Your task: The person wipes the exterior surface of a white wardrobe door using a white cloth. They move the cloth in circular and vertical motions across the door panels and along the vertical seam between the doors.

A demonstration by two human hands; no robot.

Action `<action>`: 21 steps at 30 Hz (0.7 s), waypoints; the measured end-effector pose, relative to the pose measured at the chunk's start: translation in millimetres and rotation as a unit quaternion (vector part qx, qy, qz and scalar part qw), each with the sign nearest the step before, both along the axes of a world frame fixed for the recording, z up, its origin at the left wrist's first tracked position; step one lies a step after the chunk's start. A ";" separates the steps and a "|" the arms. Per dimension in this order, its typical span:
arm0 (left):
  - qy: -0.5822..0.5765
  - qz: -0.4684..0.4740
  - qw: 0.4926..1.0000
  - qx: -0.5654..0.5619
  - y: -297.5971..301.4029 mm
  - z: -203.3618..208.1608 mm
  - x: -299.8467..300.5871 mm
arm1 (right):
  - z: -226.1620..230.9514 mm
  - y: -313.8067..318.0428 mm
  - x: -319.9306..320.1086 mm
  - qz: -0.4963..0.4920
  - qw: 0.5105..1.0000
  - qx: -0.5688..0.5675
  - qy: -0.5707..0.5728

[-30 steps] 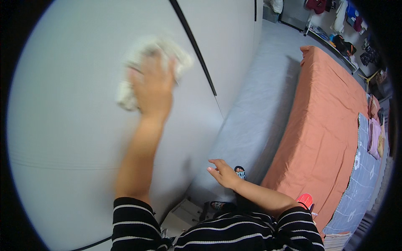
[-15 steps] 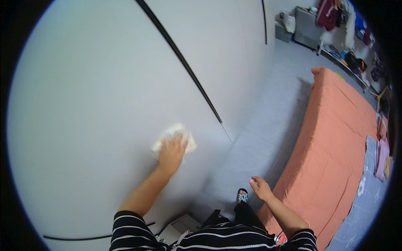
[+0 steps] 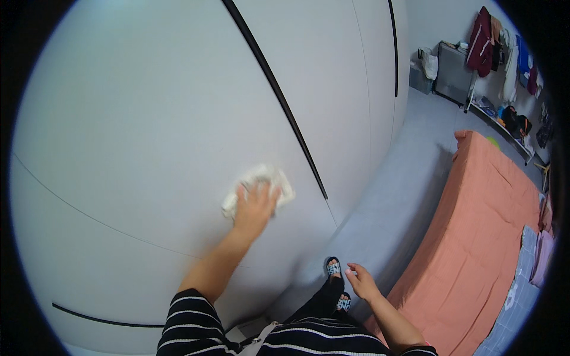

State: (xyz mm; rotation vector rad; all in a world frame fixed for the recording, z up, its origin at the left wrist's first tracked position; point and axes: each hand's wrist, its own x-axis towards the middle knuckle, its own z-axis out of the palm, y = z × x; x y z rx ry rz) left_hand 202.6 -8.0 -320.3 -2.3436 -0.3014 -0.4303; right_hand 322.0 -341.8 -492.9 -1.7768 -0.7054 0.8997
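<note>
My left hand (image 3: 256, 209) presses a crumpled white cloth (image 3: 281, 185) against the pale wardrobe door (image 3: 148, 118). Its fingers are somewhat blurred and rest over the cloth, whose edges stick out around them. Left of the long black handle strip (image 3: 279, 98), the cloth lies near that strip's lower end without touching it. Low on the right, my right hand (image 3: 362, 281) hangs in the air over the floor, between my feet and the bed. Its fingers are loosely bent and apart, and nothing shows in them.
Along the right runs a bed with an orange cover (image 3: 475, 219) and a blue-grey patterned cloth (image 3: 510, 296). My sandalled foot (image 3: 333, 268) stands on the grey floor (image 3: 380, 202). Far off are a grey suitcase (image 3: 454, 72) and a rack with hanging clothes (image 3: 481, 44).
The left hand and cloth have shifted a little up and right along the door. The view has swung, and a second sandalled foot now shows. My right hand stays low and empty.
</note>
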 end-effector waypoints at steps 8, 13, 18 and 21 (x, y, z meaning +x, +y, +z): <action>-0.042 0.028 0.997 -0.064 -10.1 45.9 -8.4 | 14.5 -2.4 89.4 -0.015 0.991 -0.080 -0.107; -0.121 0.047 0.988 0.081 -19.2 116.6 -10.9 | -1.8 63.4 145.2 -0.027 0.997 -0.023 -0.071; -0.098 0.027 0.994 0.042 -17.9 94.9 -12.7 | 49.9 138.9 160.8 0.100 0.991 0.031 -0.087; -0.121 0.045 0.989 0.073 -15.1 128.5 13.7 | 76.6 164.5 167.0 0.137 0.986 0.045 -0.080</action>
